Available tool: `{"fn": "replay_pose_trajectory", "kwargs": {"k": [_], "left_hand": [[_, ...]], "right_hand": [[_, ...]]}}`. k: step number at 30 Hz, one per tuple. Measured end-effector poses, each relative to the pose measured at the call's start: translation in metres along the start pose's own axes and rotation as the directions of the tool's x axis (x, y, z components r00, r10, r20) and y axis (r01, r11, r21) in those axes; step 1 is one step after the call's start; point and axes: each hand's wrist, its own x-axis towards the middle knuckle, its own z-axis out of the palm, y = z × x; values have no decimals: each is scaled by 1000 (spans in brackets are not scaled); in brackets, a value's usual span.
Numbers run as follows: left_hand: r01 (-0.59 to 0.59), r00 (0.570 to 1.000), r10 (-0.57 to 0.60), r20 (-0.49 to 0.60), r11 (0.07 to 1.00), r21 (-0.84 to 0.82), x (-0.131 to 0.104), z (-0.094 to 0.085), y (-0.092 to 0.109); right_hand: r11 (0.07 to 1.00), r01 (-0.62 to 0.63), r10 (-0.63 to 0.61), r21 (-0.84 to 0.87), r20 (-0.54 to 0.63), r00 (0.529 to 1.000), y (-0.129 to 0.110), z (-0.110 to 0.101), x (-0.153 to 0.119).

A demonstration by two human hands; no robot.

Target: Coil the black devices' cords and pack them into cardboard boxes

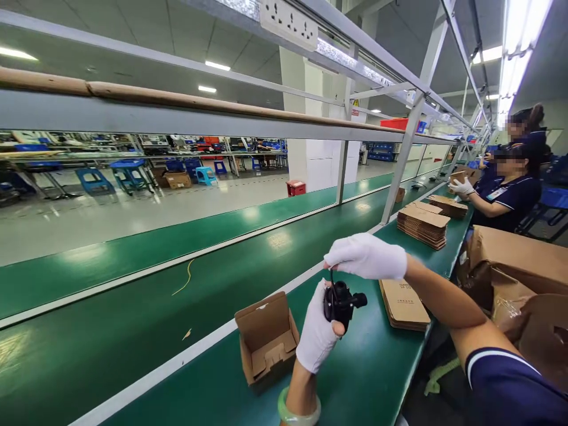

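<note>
In the head view my left hand (316, 331), in a white glove with bare fingertips, is wrapped round a small black device (341, 303) with a knob-like part sticking out to its right. Above it, my gloved right hand (364, 255) pinches a thin black cable (332, 277) that runs up from the device. The device's exact kind does not show. Just left of my left hand an open brown cardboard box (266, 337) stands on the green bench, its lid raised. Behind my right forearm lies a stack of flat cartons (404, 303).
More flat carton stacks (423, 223) lie farther along the bench. A green conveyor belt (222, 278) runs along the left, with a yellow strip (189, 277) on it. Large cardboard boxes (523, 254) stand at right. Two co-workers (510, 177) are beyond. A metal frame post (402, 165) rises beside the bench.
</note>
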Motion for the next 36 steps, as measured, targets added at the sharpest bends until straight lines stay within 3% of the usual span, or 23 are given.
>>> {"fn": "replay_pose_trajectory", "kwargs": {"k": [3, 6, 9, 11, 13, 15, 17, 19, 21, 23, 26, 28, 32, 35, 36], "left_hand": [[-31, 1000, 31, 3, 999, -33, -2, -2, 2], [-154, 972, 147, -181, 988, -27, 0, -11, 5], [-190, 882, 219, -417, 975, 112, 4, -24, 6], [-123, 840, 232, -490, 962, 244, 7, -30, 6], [-38, 880, 188, -436, 944, 329, 9, -29, 4], [22, 958, 79, -276, 939, 344, 9, -23, 2], [46, 996, -17, -89, 938, 342, 7, -13, 1], [50, 997, -69, 47, 944, 327, 3, -6, 4], [36, 992, -69, 105, 958, 283, 0, -2, 8], [26, 996, -42, 77, 979, 200, -1, -3, 13], [-6, 998, 13, -67, 994, 107, 0, -9, 17], [-33, 987, 45, -152, 996, 78, 2, -12, 14], [-152, 942, 171, -289, 985, 86, 6, -12, 4], [-140, 915, 202, -349, 971, 196, 4, -9, 5], [-120, 887, 225, -403, 956, 269, 2, -8, 8]], "right_hand": [[949, -239, 207, 207, 163, 965, 22, 26, 0], [924, -379, 344, 59, 310, 886, 17, 39, -17], [941, -275, 334, -197, 411, 849, -8, 30, -41], [939, -129, 263, -318, 424, 867, -30, 15, -54], [928, 15, 135, -371, 374, 917, -47, -2, -57], [930, 107, -7, -351, 277, 961, -54, -14, -49], [960, 141, -103, -240, 164, 981, -44, -16, -35], [995, 91, -88, -43, 73, 993, -21, -6, -22], [972, -34, 23, 232, 53, 998, 3, 13, -15], [890, -146, 133, 433, 59, 989, 19, 35, -16], [859, -139, 192, 492, -59, 980, 17, 55, -25], [886, -114, 190, 449, -128, 973, 5, 57, -30], [905, -187, 222, 383, -49, 974, -10, 51, -25], [883, -228, 279, 411, -68, 958, -5, 54, -11], [885, -206, 263, 418, -83, 961, -3, 57, -5]]}}
